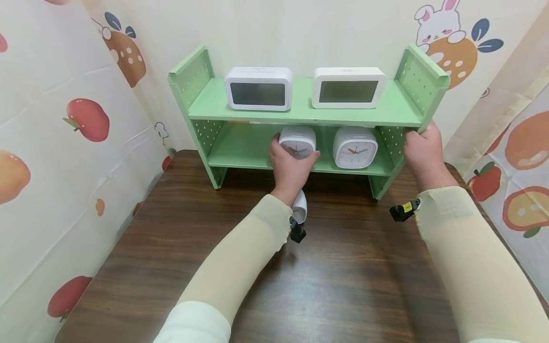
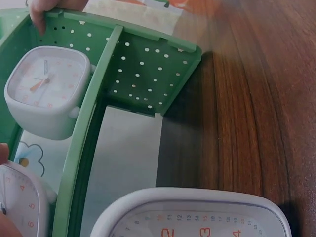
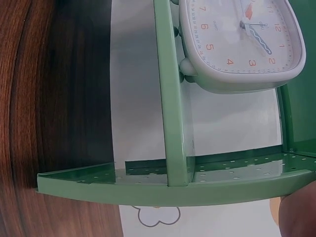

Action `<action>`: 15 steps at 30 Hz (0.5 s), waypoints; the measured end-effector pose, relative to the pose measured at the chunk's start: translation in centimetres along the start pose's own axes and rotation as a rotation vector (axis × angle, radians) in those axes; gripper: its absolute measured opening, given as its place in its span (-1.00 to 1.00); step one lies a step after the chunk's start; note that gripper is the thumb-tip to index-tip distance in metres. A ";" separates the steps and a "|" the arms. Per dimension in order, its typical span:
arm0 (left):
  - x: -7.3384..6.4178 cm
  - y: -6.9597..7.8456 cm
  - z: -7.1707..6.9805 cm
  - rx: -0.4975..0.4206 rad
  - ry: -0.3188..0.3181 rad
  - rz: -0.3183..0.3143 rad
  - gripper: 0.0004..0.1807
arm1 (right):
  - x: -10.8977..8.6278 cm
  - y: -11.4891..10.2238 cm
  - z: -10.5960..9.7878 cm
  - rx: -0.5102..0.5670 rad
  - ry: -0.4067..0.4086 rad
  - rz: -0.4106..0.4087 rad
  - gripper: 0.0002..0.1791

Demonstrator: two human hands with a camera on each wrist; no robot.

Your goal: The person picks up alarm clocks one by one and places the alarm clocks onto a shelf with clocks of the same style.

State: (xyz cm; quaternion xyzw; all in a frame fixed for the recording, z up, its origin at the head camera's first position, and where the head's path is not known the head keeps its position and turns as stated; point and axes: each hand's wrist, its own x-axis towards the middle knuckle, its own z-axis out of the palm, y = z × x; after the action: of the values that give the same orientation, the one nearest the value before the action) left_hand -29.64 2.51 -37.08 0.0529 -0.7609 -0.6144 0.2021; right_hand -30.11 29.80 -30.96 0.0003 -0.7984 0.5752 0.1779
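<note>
My left hand (image 1: pixel 293 167) grips a white analog alarm clock (image 1: pixel 299 138) by its sides, on the lower tier of a green metal shelf (image 1: pixel 253 143). The fingers and thumb cover part of its face. To the right on that tier stands another white alarm clock (image 1: pixel 356 148), also seen in the right wrist view. My right hand (image 1: pixel 425 151) grips the shelf's right side panel (image 3: pixel 113 190). Below my left wrist a third white alarm clock (image 1: pixel 300 208) is on the table, mostly hidden by the arm; its numbered face (image 2: pixel 197 224) shows in the left wrist view.
Two white digital clocks, a left one (image 1: pixel 259 89) and a right one (image 1: pixel 349 88), sit on the upper tier. The shelf stands at the back of a dark wooden table (image 1: pixel 364 267). Fruit-patterned cloth (image 1: pixel 51 157) hangs behind and at both sides.
</note>
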 end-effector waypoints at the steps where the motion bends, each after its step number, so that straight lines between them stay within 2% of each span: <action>1: 0.0 0.0 0.0 0.000 0.001 0.001 0.22 | 0.0 0.0 0.0 0.001 0.000 -0.001 -0.54; 10: 0.3 -0.1 0.2 0.009 -0.010 0.015 0.22 | 0.1 0.0 0.1 0.005 0.006 0.014 -0.53; 15: 0.3 0.1 -0.3 0.028 -0.034 -0.007 0.24 | 0.0 -0.1 0.1 0.005 -0.002 0.011 -0.53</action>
State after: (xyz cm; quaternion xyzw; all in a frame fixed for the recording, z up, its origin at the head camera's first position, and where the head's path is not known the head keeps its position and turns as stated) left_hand -29.77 2.20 -36.84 0.0480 -0.7727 -0.6051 0.1859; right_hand -30.15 29.71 -30.88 -0.0033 -0.7970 0.5783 0.1741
